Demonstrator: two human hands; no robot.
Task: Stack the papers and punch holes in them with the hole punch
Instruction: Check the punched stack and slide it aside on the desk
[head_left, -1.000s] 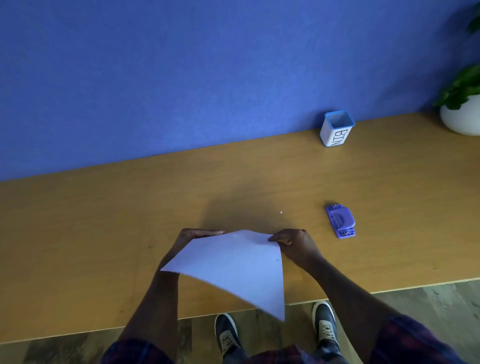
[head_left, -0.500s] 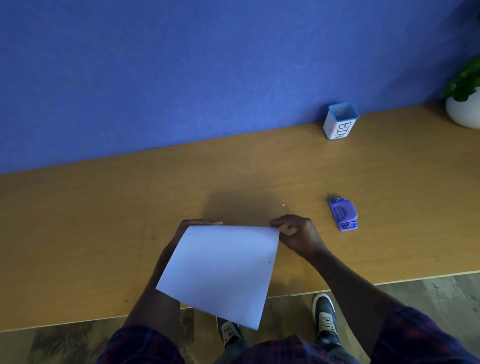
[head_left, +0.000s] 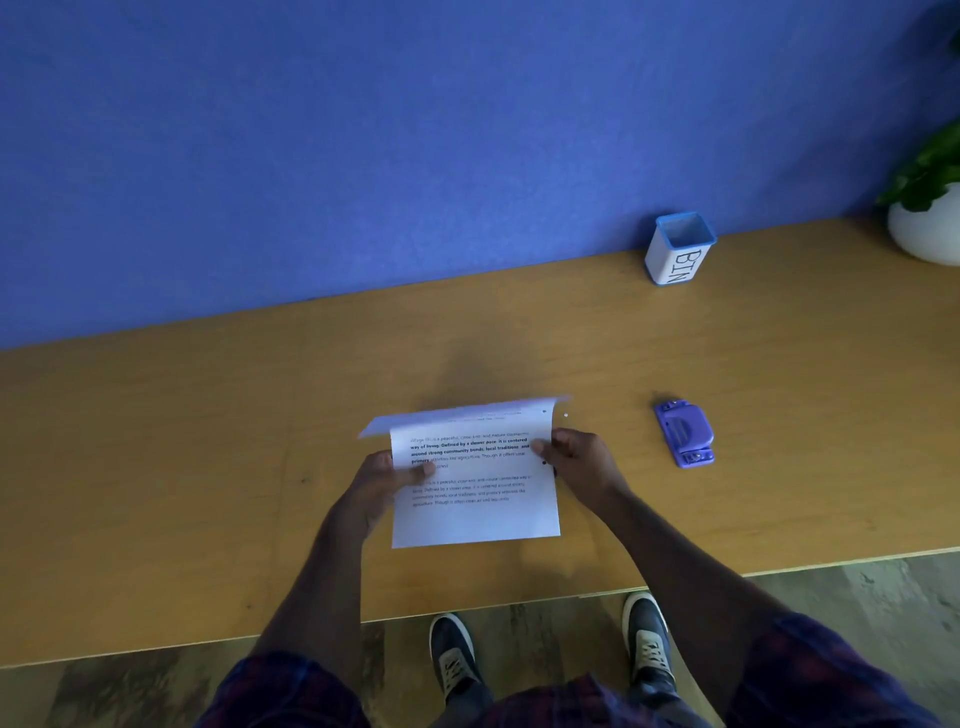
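The papers (head_left: 475, 488) sit at the centre of the frame over the wooden table (head_left: 156, 467), printed side up, with the far edge curled over. The left hand (head_left: 382, 480) pinches their left edge, thumb on the text. The right hand (head_left: 584, 462) grips the right edge, fingers closed on the sheet. To the right of centre, well apart from the hands, lies the purple hole punch (head_left: 684, 432). Toward the upper right stands a white cup (head_left: 675, 249) marked BIN.

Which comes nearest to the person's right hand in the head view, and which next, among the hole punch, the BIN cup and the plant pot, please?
From the right hand:
1. Hole punch, just to its right.
2. BIN cup, by the wall.
3. Plant pot, at the far right edge.
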